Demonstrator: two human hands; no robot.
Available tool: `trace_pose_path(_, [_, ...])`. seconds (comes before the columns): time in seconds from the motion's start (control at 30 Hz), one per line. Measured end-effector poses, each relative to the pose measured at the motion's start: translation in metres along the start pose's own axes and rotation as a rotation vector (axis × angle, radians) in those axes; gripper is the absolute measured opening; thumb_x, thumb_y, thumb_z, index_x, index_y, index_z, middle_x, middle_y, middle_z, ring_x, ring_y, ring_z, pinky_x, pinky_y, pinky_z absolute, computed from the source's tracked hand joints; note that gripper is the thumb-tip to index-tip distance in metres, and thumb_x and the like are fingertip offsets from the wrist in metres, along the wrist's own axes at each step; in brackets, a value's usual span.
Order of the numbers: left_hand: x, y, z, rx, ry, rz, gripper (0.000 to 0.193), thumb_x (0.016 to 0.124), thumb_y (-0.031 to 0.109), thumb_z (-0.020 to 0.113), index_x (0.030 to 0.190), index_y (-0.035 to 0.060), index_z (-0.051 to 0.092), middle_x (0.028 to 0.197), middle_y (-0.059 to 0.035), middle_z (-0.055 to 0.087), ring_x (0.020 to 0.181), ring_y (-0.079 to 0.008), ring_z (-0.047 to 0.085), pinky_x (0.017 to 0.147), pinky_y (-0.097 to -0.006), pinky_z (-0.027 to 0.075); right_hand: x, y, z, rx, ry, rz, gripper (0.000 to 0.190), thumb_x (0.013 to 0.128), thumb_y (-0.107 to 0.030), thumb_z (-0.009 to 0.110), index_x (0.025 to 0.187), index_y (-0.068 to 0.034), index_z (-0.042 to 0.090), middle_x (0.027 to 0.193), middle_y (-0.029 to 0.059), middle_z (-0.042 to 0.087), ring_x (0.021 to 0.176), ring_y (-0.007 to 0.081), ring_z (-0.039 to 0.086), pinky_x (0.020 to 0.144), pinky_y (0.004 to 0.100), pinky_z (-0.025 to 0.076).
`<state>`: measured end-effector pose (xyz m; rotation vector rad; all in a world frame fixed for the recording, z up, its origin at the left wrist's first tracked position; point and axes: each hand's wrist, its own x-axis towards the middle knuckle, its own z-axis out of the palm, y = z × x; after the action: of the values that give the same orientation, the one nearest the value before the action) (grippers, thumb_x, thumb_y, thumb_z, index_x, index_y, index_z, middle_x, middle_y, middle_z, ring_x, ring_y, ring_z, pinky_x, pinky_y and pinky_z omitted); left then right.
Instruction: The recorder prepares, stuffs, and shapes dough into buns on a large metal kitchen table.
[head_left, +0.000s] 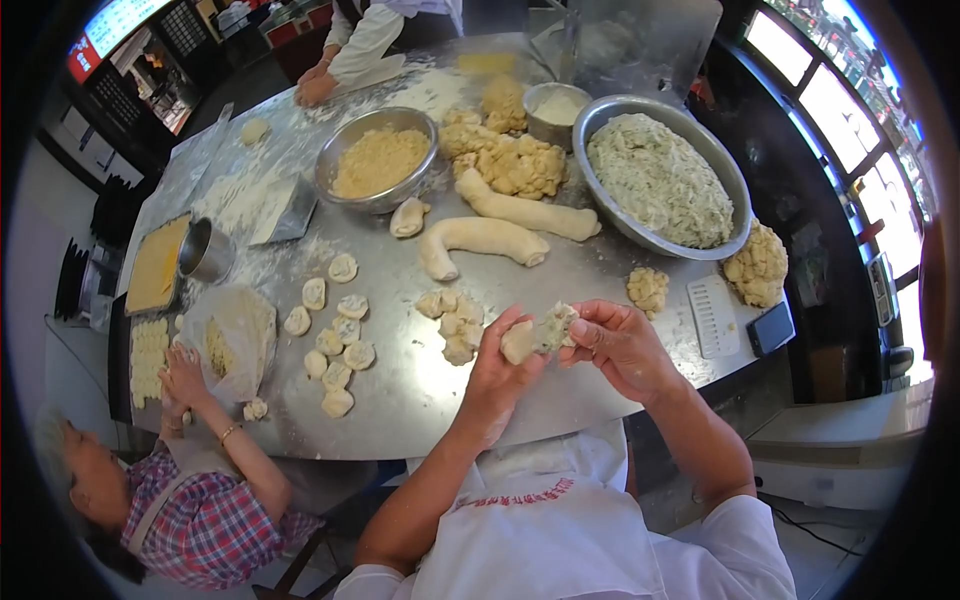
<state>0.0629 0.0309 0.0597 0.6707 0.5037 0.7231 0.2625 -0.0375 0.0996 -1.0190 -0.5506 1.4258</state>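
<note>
In front of my apron, my left hand (504, 367) holds a pale piece of dough (517, 343) between thumb and fingers. My right hand (622, 345) pinches a lump of green-flecked filling (556, 328) beside that dough. Whether the two touch is hard to tell. On the steel table (555, 409), a cluster of small dough pieces (456, 326) lies left of my left hand. Farther left sit several round filled dough balls (337, 403). A big metal bowl of the same kind of filling (660, 180) stands beyond my right hand.
Two dough rolls (487, 244) lie ahead, near a metal bowl of yellow crumbly mixture (381, 161) and heaped filling lumps (517, 161). A white slotted scraper (712, 316) and a dark box (770, 330) rest at right. Co-workers' hands are at left (186, 379) and far side (315, 86).
</note>
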Motion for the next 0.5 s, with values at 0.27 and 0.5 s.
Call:
trace_pose_path(0.27, [-0.015, -0.017, -0.03, 0.489, 0.139, 0.242, 0.038, 0.107, 0.017, 0.065, 0.141, 0.0047, 0.054, 0.127, -0.0095, 0.067, 0.1, -0.0112, 0.067, 0.085, -0.0231, 0.051, 0.011, 0.038, 0.03, -0.067, 0.117, 0.137, 0.022, 0.101, -0.018, 0.076, 0.111, -0.003, 0.065, 0.091, 0.001, 0.067, 0.076, 0.0088, 0.064, 0.066, 0.0245, 0.05])
trace_pose_path(0.5, [-0.023, -0.005, -0.03, 0.771, 0.137, 0.225, 0.021, 0.105, 0.004, 0.058, 0.125, 0.0049, 0.052, 0.139, -0.0159, 0.061, 0.119, -0.0212, 0.068, 0.101, -0.0321, 0.058, 0.018, 0.063, 0.029, -0.322, 0.149, 0.03, 0.022, 0.1, -0.013, 0.076, 0.111, -0.003, 0.061, 0.088, 0.0019, 0.066, 0.067, 0.0116, 0.064, 0.063, 0.0273, 0.054])
